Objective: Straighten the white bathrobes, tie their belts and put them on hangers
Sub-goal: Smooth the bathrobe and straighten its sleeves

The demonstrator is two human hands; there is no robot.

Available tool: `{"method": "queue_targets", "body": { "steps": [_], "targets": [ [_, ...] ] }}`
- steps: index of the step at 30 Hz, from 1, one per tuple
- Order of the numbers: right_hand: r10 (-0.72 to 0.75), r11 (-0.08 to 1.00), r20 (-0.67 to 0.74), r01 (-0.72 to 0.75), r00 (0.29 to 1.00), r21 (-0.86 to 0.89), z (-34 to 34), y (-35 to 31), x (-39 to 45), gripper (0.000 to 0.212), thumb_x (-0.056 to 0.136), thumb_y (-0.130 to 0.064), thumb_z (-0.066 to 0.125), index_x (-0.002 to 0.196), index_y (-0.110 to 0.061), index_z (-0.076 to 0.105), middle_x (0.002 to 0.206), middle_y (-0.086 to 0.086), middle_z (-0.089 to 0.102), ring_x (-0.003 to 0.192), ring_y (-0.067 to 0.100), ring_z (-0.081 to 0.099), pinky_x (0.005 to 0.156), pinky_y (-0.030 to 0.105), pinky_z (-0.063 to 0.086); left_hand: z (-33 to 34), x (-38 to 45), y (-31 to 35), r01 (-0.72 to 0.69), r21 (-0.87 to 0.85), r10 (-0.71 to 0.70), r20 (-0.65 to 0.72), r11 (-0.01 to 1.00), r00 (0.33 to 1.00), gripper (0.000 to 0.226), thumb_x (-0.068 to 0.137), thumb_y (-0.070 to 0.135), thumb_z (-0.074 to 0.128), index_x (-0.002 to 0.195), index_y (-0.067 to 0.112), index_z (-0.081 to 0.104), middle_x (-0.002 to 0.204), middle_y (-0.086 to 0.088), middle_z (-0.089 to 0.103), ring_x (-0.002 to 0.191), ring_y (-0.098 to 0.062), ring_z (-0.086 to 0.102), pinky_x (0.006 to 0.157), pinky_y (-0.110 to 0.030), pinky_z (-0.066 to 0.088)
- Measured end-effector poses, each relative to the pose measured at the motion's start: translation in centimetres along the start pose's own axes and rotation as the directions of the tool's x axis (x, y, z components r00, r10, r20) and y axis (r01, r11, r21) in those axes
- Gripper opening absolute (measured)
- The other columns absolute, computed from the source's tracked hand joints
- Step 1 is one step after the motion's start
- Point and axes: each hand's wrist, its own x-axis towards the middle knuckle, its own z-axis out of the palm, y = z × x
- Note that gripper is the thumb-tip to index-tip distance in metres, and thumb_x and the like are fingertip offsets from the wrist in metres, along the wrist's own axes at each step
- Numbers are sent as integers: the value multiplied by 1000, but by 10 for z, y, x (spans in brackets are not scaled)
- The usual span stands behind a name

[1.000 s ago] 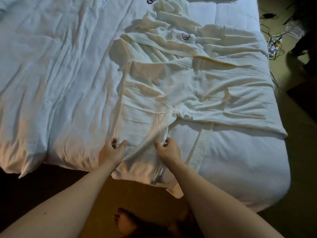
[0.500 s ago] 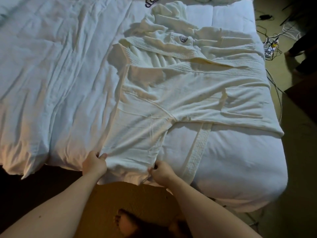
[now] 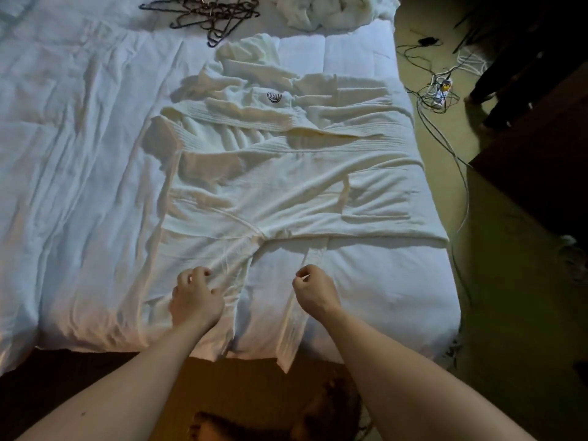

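A white bathrobe (image 3: 286,186) lies spread across the bed with a dark logo near its collar. One sleeve (image 3: 197,249) runs toward me and hangs over the bed's near edge. My left hand (image 3: 195,297) rests on this sleeve with its fingers curled into the wrinkled cloth. The robe's belt (image 3: 313,253) comes out from under the robe's near edge and hangs over the bed edge beside the sleeve. My right hand (image 3: 313,289) sits over the belt, fingers curled and pinching it.
A tangle of dark wire hangers (image 3: 206,17) lies at the far side of the white duvet (image 3: 79,154). A second crumpled white robe (image 3: 331,11) is beside them. Cables (image 3: 439,87) trail on the floor right of the bed, near dark furniture (image 3: 541,148).
Both hands have let go of the sleeve cuff. My left hand moved up onto the sleeve and my right hand moved right to the belt.
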Motion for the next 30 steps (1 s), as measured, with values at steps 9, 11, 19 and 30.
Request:
{"method": "queue_targets", "body": {
  "steps": [9,11,19,30],
  "targets": [
    [116,990,-90,-107,989,92,-135,56,20,33,92,-22,51,123,-16,60,123,8,65,106,25,60,87,32,50,29,-13,135,-286,11,282,140,958,949,41,87,16,56,128,17,54,140,-10,47,121,-31,51,97,-42,45],
    [140,988,-133,-128,981,91,-153,71,33,36,92,-22,53,126,-14,57,127,10,61,113,28,59,94,35,49,40,-6,162,-369,73,358,137,926,924,39,86,16,57,125,18,54,135,-8,49,120,-33,51,95,-43,44],
    [-127,776,-315,-104,940,-623,-202,105,95,55,88,-17,61,138,-28,41,150,9,31,127,34,40,95,50,38,75,57,219,-648,408,617,225,643,754,60,83,12,59,138,29,44,142,-1,40,119,-32,47,92,-44,43],
    [-221,617,-112,50,969,-786,-182,97,155,66,72,-17,73,135,-23,53,155,13,43,138,38,44,99,56,24,99,91,243,-770,537,688,414,344,596,57,78,3,51,132,18,45,124,-28,58,77,-41,61,51,-43,52]
  ]
}}
